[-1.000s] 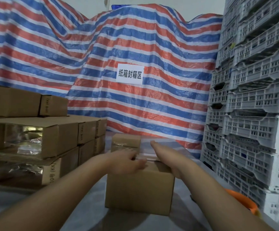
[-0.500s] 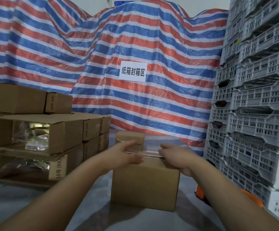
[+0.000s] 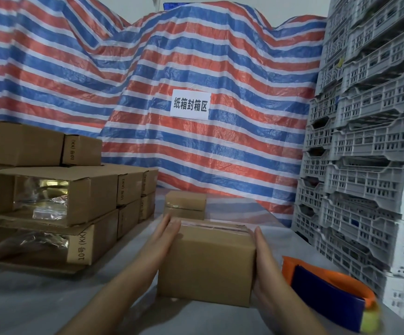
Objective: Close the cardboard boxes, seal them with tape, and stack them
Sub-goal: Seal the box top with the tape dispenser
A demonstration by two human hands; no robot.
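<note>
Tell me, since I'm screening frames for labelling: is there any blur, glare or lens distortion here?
Head view: the tape dispenser at lower right is smeared and soft; the crates bow with wide-angle distortion; glare glints off plastic inside the open boxes on the left; the held box and both hands, left hand, right hand, are fairly sharp.

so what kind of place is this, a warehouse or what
Most likely a packing or storage area in a warehouse. A white sign in Chinese characters hangs on the striped tarp, stacked cardboard boxes sit at the left, and grey plastic crates are piled high at the right.
</note>
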